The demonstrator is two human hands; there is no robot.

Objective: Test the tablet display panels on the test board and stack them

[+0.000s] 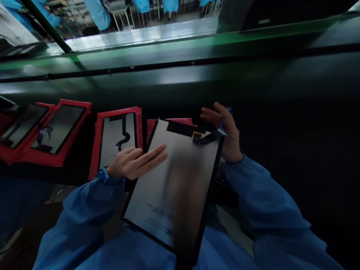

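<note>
A large flat display panel (157, 176) with a silvery back and black border lies tilted before my body. My left hand (137, 163) is at its left edge, two fingers stretched across the back; the thumb is hidden. My right hand (227, 131) is at the upper right corner with curled fingers. Beside its palm is the loose end of a dark flex cable (209, 138), which joins the panel near its top. A small blue thing (230, 110) shows at the right fingers, too blurred to name. A hand-like reflection blurs the panel's middle.
Similar panels lie on red bubble-wrap sleeves (139, 127) to the left, including a panel with a curved black cable (105, 138). Another red sleeve (185, 121) is partly behind my panel. A green ledge (157, 45) runs across the back. Blue-covered seats (142, 5) stand beyond.
</note>
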